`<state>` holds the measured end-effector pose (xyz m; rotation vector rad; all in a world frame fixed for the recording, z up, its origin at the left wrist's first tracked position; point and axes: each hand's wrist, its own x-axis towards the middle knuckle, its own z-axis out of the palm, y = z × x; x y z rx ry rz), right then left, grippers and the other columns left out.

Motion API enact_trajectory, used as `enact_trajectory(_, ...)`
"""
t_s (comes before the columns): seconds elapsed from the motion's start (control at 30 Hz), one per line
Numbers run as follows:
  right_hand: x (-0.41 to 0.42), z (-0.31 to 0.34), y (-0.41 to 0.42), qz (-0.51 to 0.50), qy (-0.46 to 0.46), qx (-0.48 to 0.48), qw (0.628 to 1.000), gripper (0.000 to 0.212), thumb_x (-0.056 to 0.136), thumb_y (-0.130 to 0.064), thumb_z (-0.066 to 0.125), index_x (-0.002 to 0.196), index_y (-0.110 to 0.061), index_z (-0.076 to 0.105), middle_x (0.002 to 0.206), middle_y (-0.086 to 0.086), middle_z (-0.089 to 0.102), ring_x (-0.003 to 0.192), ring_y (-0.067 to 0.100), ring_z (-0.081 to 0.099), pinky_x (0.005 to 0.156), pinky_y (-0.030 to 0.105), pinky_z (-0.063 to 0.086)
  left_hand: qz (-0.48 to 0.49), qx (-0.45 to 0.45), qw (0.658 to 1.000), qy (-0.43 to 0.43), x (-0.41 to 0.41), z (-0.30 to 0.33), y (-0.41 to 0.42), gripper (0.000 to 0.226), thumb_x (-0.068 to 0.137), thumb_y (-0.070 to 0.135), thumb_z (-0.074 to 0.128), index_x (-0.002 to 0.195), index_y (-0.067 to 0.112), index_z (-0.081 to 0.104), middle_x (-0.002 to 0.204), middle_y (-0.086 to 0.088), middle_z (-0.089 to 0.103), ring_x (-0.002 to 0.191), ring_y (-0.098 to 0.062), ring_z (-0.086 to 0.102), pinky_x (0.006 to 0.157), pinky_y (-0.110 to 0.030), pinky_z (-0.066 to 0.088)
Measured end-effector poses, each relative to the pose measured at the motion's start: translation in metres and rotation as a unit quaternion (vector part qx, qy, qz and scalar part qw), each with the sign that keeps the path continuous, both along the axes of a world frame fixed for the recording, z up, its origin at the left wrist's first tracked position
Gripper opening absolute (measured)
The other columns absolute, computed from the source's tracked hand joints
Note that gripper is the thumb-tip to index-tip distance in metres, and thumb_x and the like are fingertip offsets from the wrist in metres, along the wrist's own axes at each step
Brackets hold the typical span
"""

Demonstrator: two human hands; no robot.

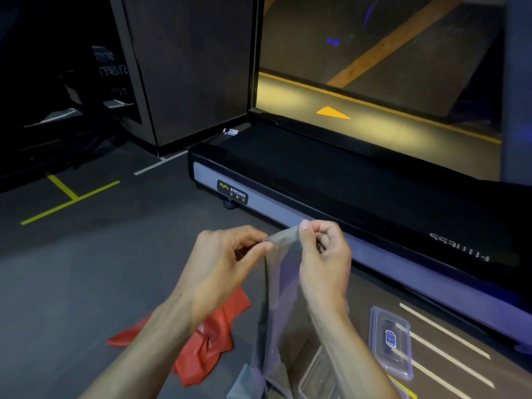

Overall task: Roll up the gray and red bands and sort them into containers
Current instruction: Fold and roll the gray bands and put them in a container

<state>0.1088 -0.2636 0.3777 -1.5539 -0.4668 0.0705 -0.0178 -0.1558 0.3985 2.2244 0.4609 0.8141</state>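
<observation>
The gray band (280,298) hangs in front of the treadmill (331,180), its top edge stretched between 2 hands. The left hand (227,254) pinches one corner between thumb and curled fingers; the right hand (325,254) pinches the other corner, thumb up, fingers curled. Both forearms reach forward. Left of the gray band, the red band (207,341) lies crumpled on the floor; right of it rest 2 clear plastic containers (391,341).

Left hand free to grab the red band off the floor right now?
Probably not yet. The left hand and right hand both pinch the top edge of the gray band. The red band lies uncovered on the floor beneath the left forearm, within likely reach once it lets go.
</observation>
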Motion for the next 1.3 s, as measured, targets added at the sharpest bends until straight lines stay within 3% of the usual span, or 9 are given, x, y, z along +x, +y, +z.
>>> enact_trajectory(0.17, 0.033, 0.046, 0.001, 0.048, -0.009, -0.015, 0.999, 0.016, 0.098, -0.014, 0.067, 0.083, -0.012, 0.068, 0.071, -0.009, 0.064, 0.068, 0.002, 0.057, 0.066, 0.016, 0.045, -0.057, 0.038, 0.997, 0.025, 0.026, 0.046, 0.041, 0.016, 0.092, 0.037, 0.072, 0.083, 0.024, 0.075, 0.070, 0.014, 0.070, 0.064, -0.002, 0.069, 0.065, -0.027, 0.053)
enact_trajectory(0.3, 0.053, 0.144, 0.017, 0.113, 0.097, 0.068, 0.987, 0.016, 0.100, -0.015, 0.065, 0.084, -0.014, 0.064, 0.060, -0.001, 0.052, 0.045, 0.006, 0.042, 0.041, 0.018, 0.032, -0.110, 0.054, 0.992, 0.015, 0.049, 0.151, 0.069, 0.013, 0.093, 0.028, 0.074, 0.083, 0.019, 0.075, 0.070, 0.003, 0.073, 0.059, -0.006, 0.065, 0.055, -0.025, 0.052)
enact_trajectory(0.53, 0.051, 0.393, 0.031, 0.227, 0.099, 0.238, 0.939, 0.013, 0.104, -0.008, 0.054, 0.093, -0.012, 0.054, 0.056, 0.003, 0.068, 0.047, 0.009, 0.067, 0.041, 0.017, 0.050, -0.073, 0.190, 0.972, -0.116, 0.056, 0.382, 0.073, 0.018, 0.097, 0.021, 0.068, 0.094, 0.003, 0.070, 0.065, 0.001, 0.069, 0.046, -0.001, 0.063, 0.047, -0.019, 0.048)
enact_trajectory(0.63, 0.039, 0.474, 0.029, 0.256, 0.048, 0.266, 0.928, 0.004, 0.105, -0.005, 0.052, 0.105, -0.003, 0.055, 0.071, 0.015, 0.071, 0.051, 0.019, 0.072, 0.044, 0.023, 0.054, -0.039, 0.234, 0.956, -0.174, 0.046, 0.456, 0.061, 0.016, 0.099, 0.020, 0.066, 0.094, 0.005, 0.067, 0.062, -0.002, 0.069, 0.042, -0.007, 0.061, 0.047, -0.025, 0.049)
enact_trajectory(0.7, 0.032, 0.508, 0.024, 0.254, 0.024, 0.280, 0.926, 0.019, 0.105, -0.002, 0.051, 0.123, 0.004, 0.051, 0.090, 0.016, 0.064, 0.057, 0.024, 0.075, 0.047, 0.026, 0.057, -0.014, 0.259, 0.946, -0.196, 0.037, 0.488, 0.050, 0.013, 0.099, 0.021, 0.065, 0.095, 0.008, 0.068, 0.061, 0.002, 0.068, 0.043, -0.008, 0.061, 0.047, -0.027, 0.051)
enact_trajectory(0.83, 0.019, 0.534, 0.014, 0.261, 0.001, 0.277, 0.925, 0.032, 0.105, 0.000, 0.049, 0.136, 0.006, 0.044, 0.102, 0.017, 0.063, 0.064, 0.030, 0.076, 0.050, 0.031, 0.059, 0.008, 0.294, 0.933, -0.208, 0.019, 0.516, 0.034, 0.011, 0.099, 0.022, 0.066, 0.097, 0.011, 0.069, 0.062, 0.005, 0.067, 0.042, -0.004, 0.059, 0.048, -0.024, 0.051)
enact_trajectory(1.03, 0.003, 0.543, 0.003, 0.261, -0.011, 0.277, 0.925, 0.025, 0.106, -0.003, 0.050, 0.129, 0.004, 0.046, 0.106, 0.022, 0.064, 0.068, 0.031, 0.077, 0.055, 0.036, 0.062, 0.033, 0.279, 0.930, -0.237, 0.011, 0.518, 0.021, 0.010, 0.099, 0.022, 0.066, 0.098, 0.013, 0.070, 0.066, 0.001, 0.068, 0.039, -0.001, 0.056, 0.045, -0.014, 0.043)
enact_trajectory(1.17, -0.008, 0.546, -0.003, 0.270, -0.025, 0.275, 0.923, 0.007, 0.107, -0.005, 0.048, 0.102, 0.000, 0.048, 0.092, 0.021, 0.067, 0.066, 0.028, 0.077, 0.063, 0.040, 0.065, 0.020, 0.246, 0.934, -0.257, 0.004, 0.518, 0.017, 0.017, 0.095, 0.030, 0.070, 0.103, 0.015, 0.070, 0.068, 0.005, 0.068, 0.047, -0.003, 0.061, 0.048, -0.023, 0.051)
enact_trajectory(1.3, -0.016, 0.550, -0.006, 0.270, -0.033, 0.272, 0.923, 0.007, 0.107, -0.004, 0.047, 0.103, 0.001, 0.048, 0.099, 0.019, 0.064, 0.071, 0.031, 0.077, 0.067, 0.043, 0.065, -0.017, 0.170, 0.962, -0.214, -0.001, 0.511, 0.019, 0.034, 0.085, 0.040, 0.078, 0.110, 0.020, 0.068, 0.078, 0.006, 0.074, 0.065, -0.010, 0.071, 0.054, -0.030, 0.056)
